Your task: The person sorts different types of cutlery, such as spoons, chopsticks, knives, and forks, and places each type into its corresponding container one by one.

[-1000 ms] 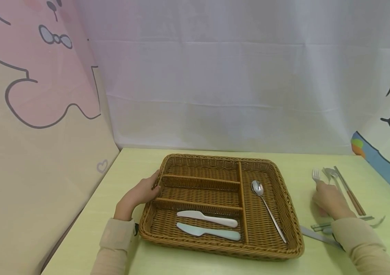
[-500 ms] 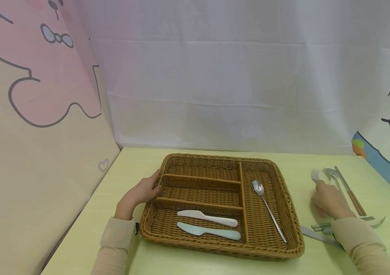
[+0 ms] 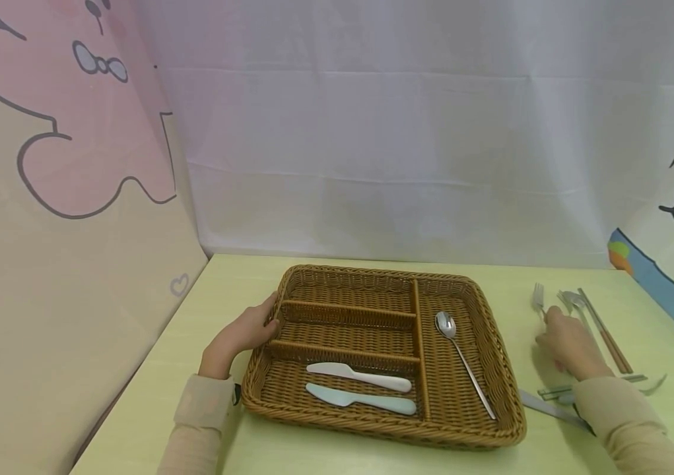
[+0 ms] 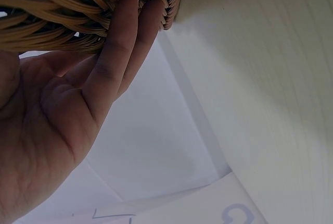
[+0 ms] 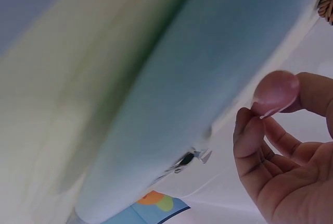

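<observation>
My left hand (image 3: 251, 328) holds the left rim of a brown wicker cutlery basket (image 3: 348, 348), thumb over the edge. In the left wrist view, two fingers (image 4: 115, 52) lie along its woven outer side. To the right of the basket, my right hand (image 3: 571, 344) pinches a fork (image 3: 539, 297) between thumb and fingers. The fork's tines point to the back; its handle is mostly hidden by the hand. A white table knife (image 3: 357, 377) and a pale green one (image 3: 360, 400) lie in the front left compartment, a long-handled spoon (image 3: 461, 363) in the right one.
Beyond the right hand lie a spoon (image 3: 574, 299), partly hidden cutlery and wooden-ended chopsticks (image 3: 606, 333). A grey knife-like piece (image 3: 553, 409) lies by the right sleeve, near green-ended sticks (image 3: 636, 377). A white cloth (image 3: 372, 132) hangs behind the table.
The fork's tines have swung slightly to the back and left as the right fingers shifted a little. The left hand and basket have stayed in place.
</observation>
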Demonstrator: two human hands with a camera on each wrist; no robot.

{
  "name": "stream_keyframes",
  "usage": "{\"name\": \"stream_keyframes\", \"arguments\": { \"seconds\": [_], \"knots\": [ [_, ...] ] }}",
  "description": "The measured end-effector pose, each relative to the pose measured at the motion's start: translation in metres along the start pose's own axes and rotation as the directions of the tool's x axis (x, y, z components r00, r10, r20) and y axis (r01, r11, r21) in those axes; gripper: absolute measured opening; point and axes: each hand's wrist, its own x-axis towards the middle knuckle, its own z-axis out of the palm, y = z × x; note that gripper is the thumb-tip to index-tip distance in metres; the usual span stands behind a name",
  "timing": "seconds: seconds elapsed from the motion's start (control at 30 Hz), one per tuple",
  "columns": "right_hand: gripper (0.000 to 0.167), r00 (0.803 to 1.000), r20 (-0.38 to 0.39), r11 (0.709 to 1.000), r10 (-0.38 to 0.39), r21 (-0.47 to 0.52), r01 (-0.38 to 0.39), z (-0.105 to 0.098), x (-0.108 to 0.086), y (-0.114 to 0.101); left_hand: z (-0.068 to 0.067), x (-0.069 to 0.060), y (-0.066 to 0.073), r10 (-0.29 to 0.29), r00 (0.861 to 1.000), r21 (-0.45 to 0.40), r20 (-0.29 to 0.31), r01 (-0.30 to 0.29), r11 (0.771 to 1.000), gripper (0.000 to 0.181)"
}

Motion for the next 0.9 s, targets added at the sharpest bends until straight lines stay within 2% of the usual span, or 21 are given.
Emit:
{"name": "stream_keyframes", "arguments": {
  "seconds": [0.3, 0.57, 0.7, 0.9],
  "knots": [
    [0.035, 0.997, -0.048, 0.998, -0.055, 0.011, 0.056, -0.002, -0.001, -0.018, 0.0, -0.001, 0.002, 0.011, 1.0, 0.003, 0.001, -0.011, 1.0, 0.065],
    [0.036, 0.989, -0.115, 0.996, -0.089, -0.037, 0.085, -0.003, -0.001, -0.038, -0.001, -0.002, 0.002, 0.018, 1.0, -0.003, 0.001, -0.018, 1.0, 0.064],
    [0.034, 0.981, -0.143, 0.99, -0.134, -0.058, 0.127, -0.004, -0.002, -0.052, -0.002, -0.002, 0.001, 0.022, 1.0, 0.009, 0.001, -0.022, 1.0, 0.064],
    [0.029, 0.957, -0.195, 0.974, -0.215, -0.109, 0.197, -0.003, -0.007, -0.074, -0.002, -0.001, -0.001, 0.023, 1.0, 0.014, 0.009, -0.023, 1.0, 0.064]
  ]
}}
